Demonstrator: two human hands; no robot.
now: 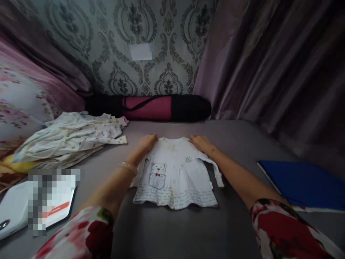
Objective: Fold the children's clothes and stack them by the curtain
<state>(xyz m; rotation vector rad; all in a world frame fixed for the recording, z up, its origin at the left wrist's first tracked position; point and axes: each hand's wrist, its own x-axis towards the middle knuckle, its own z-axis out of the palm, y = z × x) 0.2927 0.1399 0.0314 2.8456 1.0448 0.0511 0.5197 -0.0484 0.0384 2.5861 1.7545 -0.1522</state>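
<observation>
A small white baby shirt [175,176] lies spread on the grey sheet, neckline away from me and hem towards me. It bears a bear with a red bow, a small bee and rows of printed writing. My left hand [148,141] grips its left shoulder, fingers curled and partly hidden. On the opposite shoulder, my right hand [201,142] is closed at the cloth in the same way. The right sleeve bends down beside my forearm; the left sleeve is partly behind my other arm.
Crumpled baby clothes [81,135] are heaped at the left. Nearer me lie a partly blurred phone-like device [60,207] and a white case [13,208]. A black and pink roll bag [151,108] rests along the wall. A blue folder [304,183] is at the right, below curtains [269,72].
</observation>
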